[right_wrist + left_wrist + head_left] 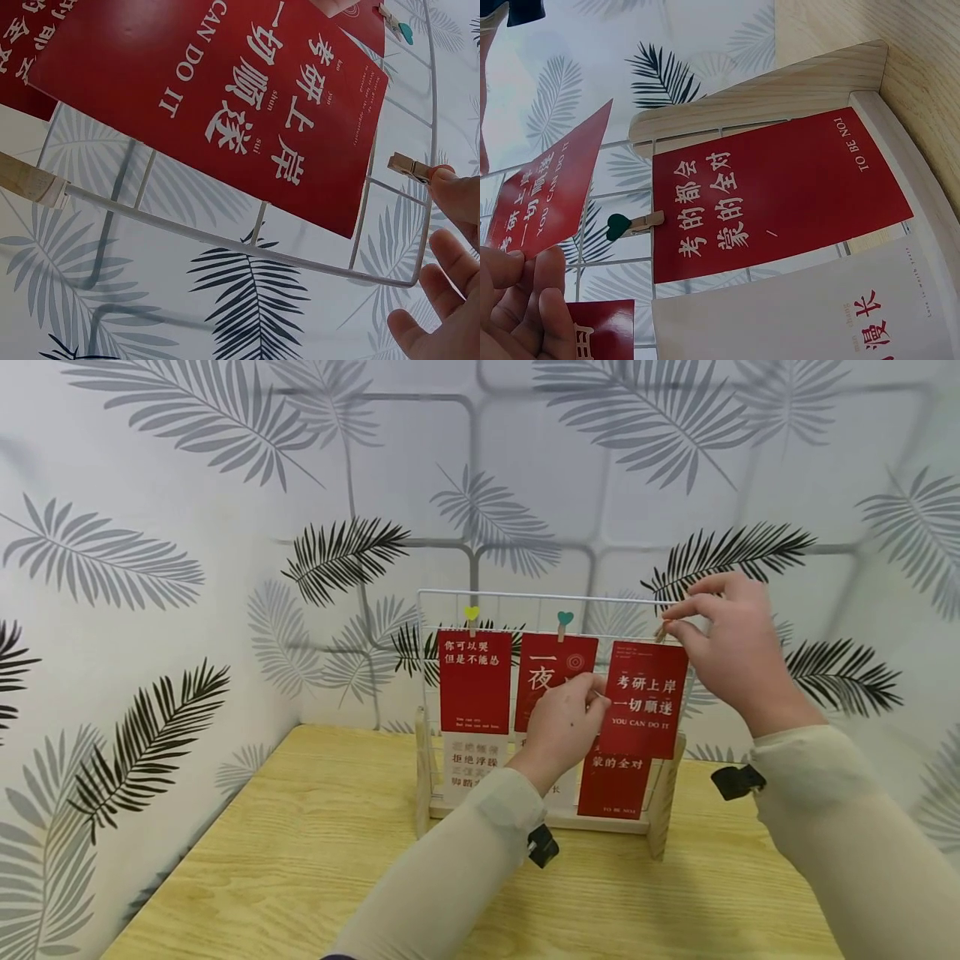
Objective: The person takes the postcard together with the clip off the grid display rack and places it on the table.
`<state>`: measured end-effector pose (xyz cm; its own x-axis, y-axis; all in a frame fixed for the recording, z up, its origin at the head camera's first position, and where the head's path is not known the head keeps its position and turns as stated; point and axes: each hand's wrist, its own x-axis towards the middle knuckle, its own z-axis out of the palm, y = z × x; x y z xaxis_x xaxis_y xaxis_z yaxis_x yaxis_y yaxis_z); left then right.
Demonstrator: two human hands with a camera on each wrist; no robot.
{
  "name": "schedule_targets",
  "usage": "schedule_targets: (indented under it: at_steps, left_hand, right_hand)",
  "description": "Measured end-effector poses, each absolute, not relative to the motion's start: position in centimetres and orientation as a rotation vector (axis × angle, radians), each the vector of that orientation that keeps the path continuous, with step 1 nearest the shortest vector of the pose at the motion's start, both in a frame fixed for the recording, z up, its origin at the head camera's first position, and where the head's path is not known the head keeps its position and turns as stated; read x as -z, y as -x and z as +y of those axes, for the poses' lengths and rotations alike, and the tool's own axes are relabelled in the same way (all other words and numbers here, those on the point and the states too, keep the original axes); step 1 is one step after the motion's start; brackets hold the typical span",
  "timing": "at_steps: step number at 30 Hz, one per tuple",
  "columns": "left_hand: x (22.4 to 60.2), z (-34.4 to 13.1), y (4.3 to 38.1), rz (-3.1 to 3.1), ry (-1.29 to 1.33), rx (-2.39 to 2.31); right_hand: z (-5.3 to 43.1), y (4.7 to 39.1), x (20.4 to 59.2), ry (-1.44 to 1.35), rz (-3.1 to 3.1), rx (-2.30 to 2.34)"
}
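Card [647,702], red with white writing, sits before the upper right of the wire rack [664,814] in the head view, its left edge pinched in my left hand [566,727]. My right hand [738,647] is at the rack's top right corner and pinches a wooden clip [660,633] just above the card. Left of that, on the rack's upper row, hang two more red cards [475,693], under a yellow-heart clip [472,613] and a teal-heart clip [565,620]. A lower red card [611,787] hangs at the rack's bottom right, and the rack stands on the surface [300,827].

From the left wrist, my thumb and fingers [555,311] grasp the card at its edge, slanted in front of the rack's wires. A green-heart clip [639,223] holds the top of the lower red card on the rack, with a white card [802,311] beside it.

From the right wrist, the wooden clip is held between my thumb and a finger near the rack's upper corner; my remaining fingers are spread beside the rack. Whether the clip touches the wire I cannot tell.
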<state>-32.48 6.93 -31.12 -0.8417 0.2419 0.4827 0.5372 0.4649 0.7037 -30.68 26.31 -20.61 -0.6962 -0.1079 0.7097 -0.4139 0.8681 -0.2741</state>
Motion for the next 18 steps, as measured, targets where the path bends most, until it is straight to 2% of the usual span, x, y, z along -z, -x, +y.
schedule_targets:
  at_steps: [18]
  left_hand:
    - [32.3,6.2,31.6,-2.339,0.72,1.381]
  right_hand:
    - [28.5,29.2,22.3,-0.328,-2.259,-0.679]
